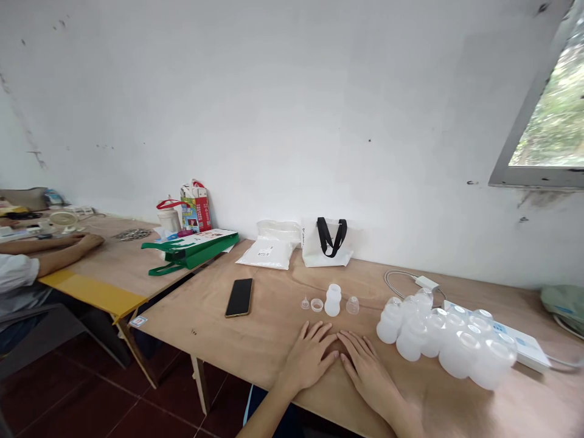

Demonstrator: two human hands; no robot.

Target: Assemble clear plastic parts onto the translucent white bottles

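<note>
- Resting flat: left hand [310,359] and right hand [369,374], palms down on the wooden surface [191,340], fingers spread, holding nothing, fingertips almost touching each other.
- Nearest to the hands, far side, in one row from left to right: a clear nipple [305,303], a small plastic ring [316,305], an upright white plastic bottle body [333,300], a clear dome cap [352,305]. None touches the hands.
- Right of the hands: a tight cluster of translucent plastic bottles [438,340], some upright, some tilted, just beside the right hand and partly over a flat white box [529,354].
- Far right: a white charger [426,283] with a looped white cable [401,281]; a pale green cloth item [563,304] at the surface edge.
- Left of the row: a black phone [239,297], lying face up.
- Far edge, against the wall: white plastic packets [267,252] and a white bag with black handles [327,243].
- Next table, far left: a green bag [191,252], a colourful paper bag [196,210], a white jar with a red handle [168,219].
- Same table, near its left end: a co-worker's hand [89,243], lying on the wood, with a white sleeve [16,274].
- Upper right: a window [542,103] in the white wall.
</note>
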